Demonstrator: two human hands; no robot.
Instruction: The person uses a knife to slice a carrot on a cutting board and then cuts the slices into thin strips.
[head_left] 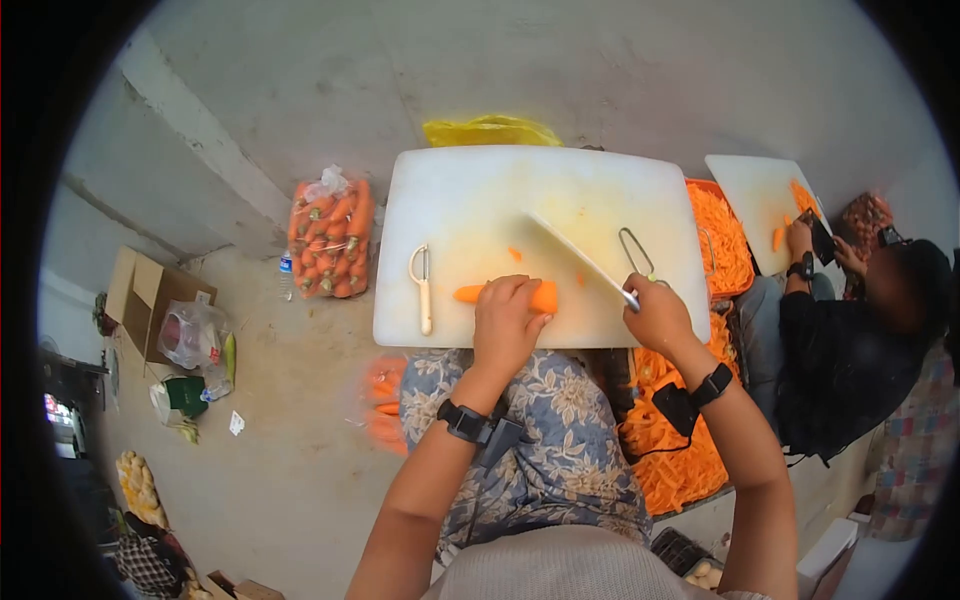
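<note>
My left hand (507, 322) is closed over a peeled carrot (543, 297) lying crosswise near the front edge of the white cutting board (450, 190). One end of the carrot is cut off flat, on the right. In my right hand (658, 316) is a knife (580, 255), its blade angled up and to the left above the board, apart from the carrot. Small carrot bits (515, 254) lie on the board. A peeler with a cream handle (425, 300) rests at the left, and a second peeler with a wire frame (634, 250) at the right, just beyond my right hand.
A bag of whole carrots (330, 240) stands left of the board. Crates of shredded carrot (718, 240) sit at the right. A co-worker (850, 320) cuts carrot at another board (745, 190). Yellow plastic (490, 131) shows behind my board; a cardboard box (150, 300) is far left.
</note>
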